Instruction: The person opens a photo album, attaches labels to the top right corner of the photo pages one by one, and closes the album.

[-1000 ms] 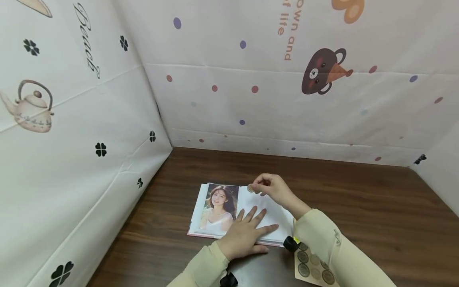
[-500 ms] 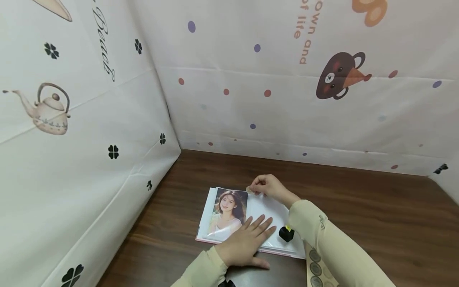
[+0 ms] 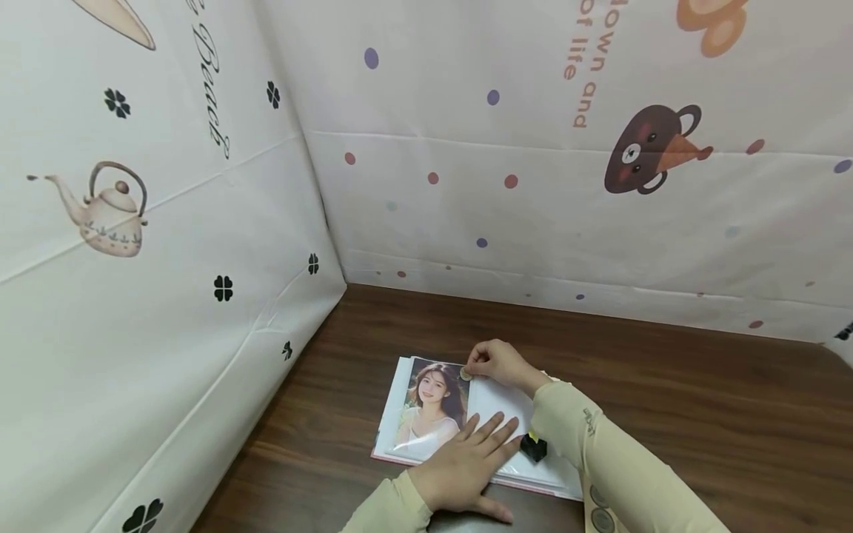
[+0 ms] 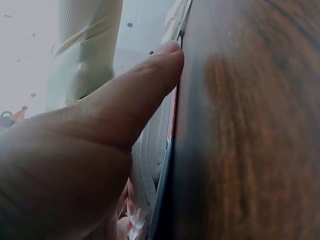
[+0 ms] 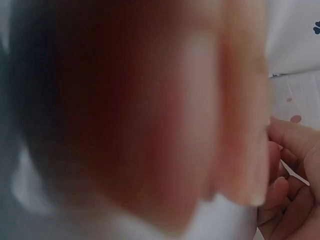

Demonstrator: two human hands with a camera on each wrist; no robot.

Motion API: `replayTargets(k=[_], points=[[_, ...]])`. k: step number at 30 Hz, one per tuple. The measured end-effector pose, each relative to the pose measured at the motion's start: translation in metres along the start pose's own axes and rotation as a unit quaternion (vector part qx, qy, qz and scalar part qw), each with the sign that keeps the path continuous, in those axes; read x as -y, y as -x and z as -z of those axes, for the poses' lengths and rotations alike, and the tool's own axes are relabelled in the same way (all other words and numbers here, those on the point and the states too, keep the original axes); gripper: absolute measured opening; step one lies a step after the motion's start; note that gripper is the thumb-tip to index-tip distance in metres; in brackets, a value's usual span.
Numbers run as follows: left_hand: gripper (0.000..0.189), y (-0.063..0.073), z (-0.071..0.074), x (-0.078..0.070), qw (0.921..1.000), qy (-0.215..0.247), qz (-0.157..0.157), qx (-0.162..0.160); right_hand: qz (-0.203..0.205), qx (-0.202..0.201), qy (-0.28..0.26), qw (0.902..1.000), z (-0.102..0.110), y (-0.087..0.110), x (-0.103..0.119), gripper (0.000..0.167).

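Observation:
An open photo album lies on the table, a portrait photo on its left page and a plain white page on its right. My left hand rests on the album's lower part with fingers spread straight; its thumb reaches past the page edges in the left wrist view. My right hand pinches a small round gold-toned sticker between thumb and fingertips, at the photo's top right corner. Whether the sticker's underside touches the page is unclear. In the right wrist view, fingers are close and blurred.
A sheet of round stickers lies right of the album, partly under the right sleeve. Brown wooden table surrounds the album. White printed cloth walls stand behind and at the left.
My right hand has brought the sticker left, from over the white page to the photo's top right corner. The left hand stays on the album. The head view has shifted.

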State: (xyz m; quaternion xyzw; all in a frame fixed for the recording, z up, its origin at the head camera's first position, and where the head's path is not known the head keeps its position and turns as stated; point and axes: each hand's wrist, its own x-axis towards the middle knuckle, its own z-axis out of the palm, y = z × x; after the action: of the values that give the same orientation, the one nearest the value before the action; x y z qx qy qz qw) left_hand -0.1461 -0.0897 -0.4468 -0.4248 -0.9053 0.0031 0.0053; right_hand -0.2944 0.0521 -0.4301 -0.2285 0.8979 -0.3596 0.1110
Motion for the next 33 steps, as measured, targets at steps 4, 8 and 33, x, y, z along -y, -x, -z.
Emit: replayTargets(k=[4,8,33], points=[[0.093,0.0,0.001,-0.001,0.9999,-0.01,0.003,0.002,0.006,-0.01,0.019,0.9998,-0.003,0.0,0.001,0.012],[0.093,0.001,0.002,-0.001,0.9998,-0.02,0.005,-0.002,0.005,-0.02,0.048,0.9986,-0.005,0.001,0.004,0.012],[0.093,0.002,0.003,-0.001,0.9996,-0.029,0.003,-0.002,0.01,-0.051,0.157,0.9863,-0.015,-0.001,0.009,0.019]])
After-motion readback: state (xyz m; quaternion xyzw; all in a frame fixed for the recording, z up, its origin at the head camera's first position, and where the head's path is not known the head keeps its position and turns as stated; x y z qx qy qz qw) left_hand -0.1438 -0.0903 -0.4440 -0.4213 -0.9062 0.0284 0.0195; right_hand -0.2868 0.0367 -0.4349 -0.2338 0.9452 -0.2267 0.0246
